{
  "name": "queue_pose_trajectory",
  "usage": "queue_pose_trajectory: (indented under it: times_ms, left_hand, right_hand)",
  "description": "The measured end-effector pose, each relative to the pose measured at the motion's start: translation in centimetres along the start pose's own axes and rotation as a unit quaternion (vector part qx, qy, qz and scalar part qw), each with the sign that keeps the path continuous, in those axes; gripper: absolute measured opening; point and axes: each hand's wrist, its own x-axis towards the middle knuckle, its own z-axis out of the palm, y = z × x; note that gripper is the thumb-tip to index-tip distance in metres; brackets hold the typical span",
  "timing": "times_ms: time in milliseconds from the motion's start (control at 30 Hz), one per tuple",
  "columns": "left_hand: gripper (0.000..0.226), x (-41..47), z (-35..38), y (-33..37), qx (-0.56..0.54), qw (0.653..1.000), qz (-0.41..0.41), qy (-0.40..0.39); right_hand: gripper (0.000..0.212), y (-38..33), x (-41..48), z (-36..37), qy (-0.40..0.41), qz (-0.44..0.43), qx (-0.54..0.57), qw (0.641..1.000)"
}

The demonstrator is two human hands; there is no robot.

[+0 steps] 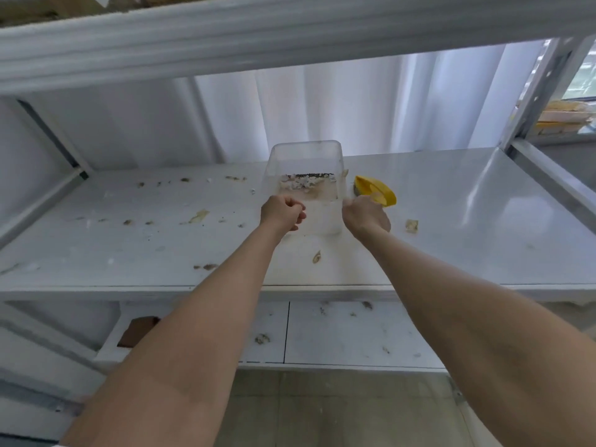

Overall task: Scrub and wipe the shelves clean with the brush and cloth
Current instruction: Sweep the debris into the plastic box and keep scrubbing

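Observation:
A clear plastic container (306, 162) with crumbs and dirt inside stands at the middle of the white middle shelf (467, 221). My left hand (282, 214) grips its left front corner with curled fingers. At the right front corner my right hand (366, 217) curls round the edge, its fingertips hidden. A yellow brush (375, 188) lies on the shelf just right of the container, its near end right behind my right hand. Dirt specks and scraps are scattered over the shelf's left half (200, 216). No cloth shows clearly.
The upper shelf's beam (290, 37) hangs overhead. The lower shelf (354, 337) carries more debris and a brown flat piece (138, 330) at its left. Slanted frame posts (541, 91) stand on the right, stacked yellow items (564, 117) beyond them. Tiled floor (322, 414) lies below.

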Motion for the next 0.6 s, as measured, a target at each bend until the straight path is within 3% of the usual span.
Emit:
queue_pose_trajectory:
  times_ms: [100, 167, 600]
  left_hand:
    - [0.021, -1.5, 0.2, -1.9, 0.059, 0.996, -0.037, -0.048]
    - [0.021, -2.0, 0.2, -3.0, 0.098, 0.991, -0.046, -0.077]
    - [0.035, -0.4, 0.9, -5.8, 0.171, 0.968, -0.047, -0.175]
  right_hand:
    - [0.024, 1.1, -1.4, 1.9, -0.136, -0.012, -0.015, 0.991]
    - [0.025, 1.9, -2.2, 3.5, -0.177, -0.014, -0.027, 0.984]
    - [0.029, 1.6, -1.4, 6.6, -0.169, 0.023, -0.041, 0.984]
